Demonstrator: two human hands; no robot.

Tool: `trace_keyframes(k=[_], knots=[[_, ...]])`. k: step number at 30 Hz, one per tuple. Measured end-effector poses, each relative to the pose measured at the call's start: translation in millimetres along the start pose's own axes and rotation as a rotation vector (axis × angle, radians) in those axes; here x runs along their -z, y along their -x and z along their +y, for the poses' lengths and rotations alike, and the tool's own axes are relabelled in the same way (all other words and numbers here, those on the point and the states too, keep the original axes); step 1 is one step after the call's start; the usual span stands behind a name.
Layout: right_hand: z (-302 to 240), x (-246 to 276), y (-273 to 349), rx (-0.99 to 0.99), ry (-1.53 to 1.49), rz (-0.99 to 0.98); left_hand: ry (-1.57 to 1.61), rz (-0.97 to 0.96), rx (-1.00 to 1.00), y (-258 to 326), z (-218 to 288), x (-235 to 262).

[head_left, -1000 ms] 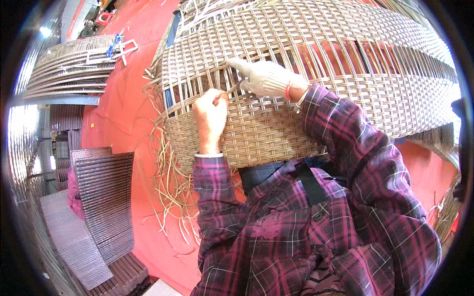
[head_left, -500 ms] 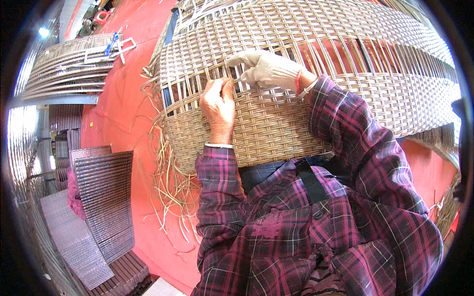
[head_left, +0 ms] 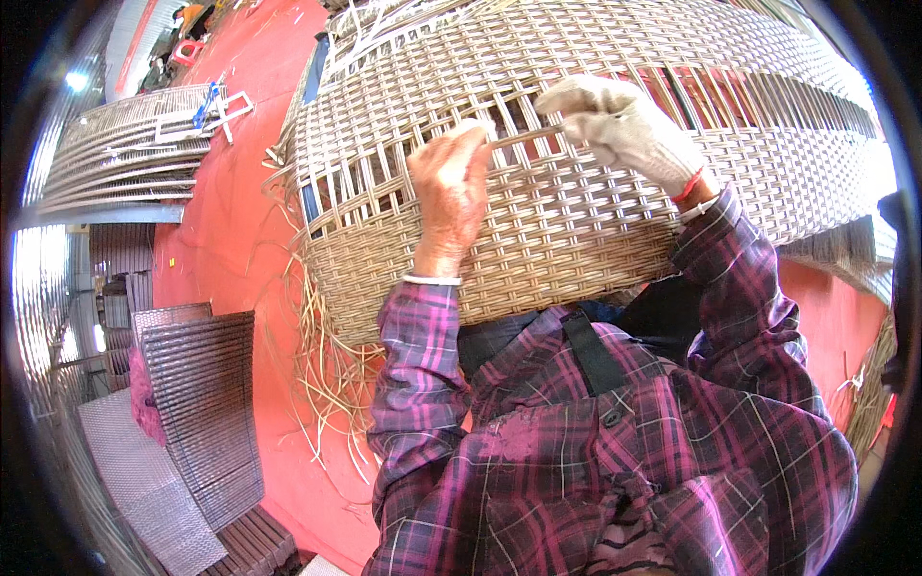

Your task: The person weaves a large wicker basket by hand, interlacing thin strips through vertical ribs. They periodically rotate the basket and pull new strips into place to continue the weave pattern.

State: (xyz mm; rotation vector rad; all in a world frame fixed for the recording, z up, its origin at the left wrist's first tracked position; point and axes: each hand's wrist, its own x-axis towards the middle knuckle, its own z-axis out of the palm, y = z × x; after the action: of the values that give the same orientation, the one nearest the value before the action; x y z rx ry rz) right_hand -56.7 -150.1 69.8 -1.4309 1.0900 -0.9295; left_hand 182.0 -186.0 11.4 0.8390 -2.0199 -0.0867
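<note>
A large panel of tan wicker (head_left: 576,221) slopes across in front of me, with an open band of unwoven upright strands running along its middle. Over that band a flat wicker strand (head_left: 528,136) stretches between my two hands. My bare left hand (head_left: 449,192) pinches its left end, the fingertips close to the open gap. Farther right, my right hand (head_left: 629,134), in a white knitted glove, grips the strand between thumb and fingers. Loose strand ends (head_left: 331,384) hang in a tangle off the panel's left edge.
Dark woven panels (head_left: 202,413) lean at the lower left above a brown slatted stack (head_left: 254,542). Curved wicker frames (head_left: 125,144) are piled at the far left. Red sheeting (head_left: 226,211) covers the floor. A strand bundle (head_left: 869,394) lies at the right edge.
My right hand has moved right and slightly up, away from my left hand, drawing the strand out between them. My left hand has shifted a little right and up.
</note>
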Motion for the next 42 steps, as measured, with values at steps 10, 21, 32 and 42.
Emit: trace_keyframes(k=[10, 21, 32, 42], knots=[[20.4, -51.5, -47.0, -0.032, 0.476, -0.089, 0.053, -0.096, 0.405, 2.4, 4.9, 41.4], [36.5, -49.7, -74.6, 0.037, 0.363, -0.218, 0.061, -0.004, 0.470, 19.8, -12.8, -4.8], [4.6, 7.7, 7.7, -0.088, -0.156, 0.246, -0.065, 0.019, 0.077, -3.9, 19.7, -24.7], [26.8, -5.9, -12.2, -0.036, 0.216, 0.072, 0.179, -0.113, 0.359, -10.5, 30.3, -11.9]])
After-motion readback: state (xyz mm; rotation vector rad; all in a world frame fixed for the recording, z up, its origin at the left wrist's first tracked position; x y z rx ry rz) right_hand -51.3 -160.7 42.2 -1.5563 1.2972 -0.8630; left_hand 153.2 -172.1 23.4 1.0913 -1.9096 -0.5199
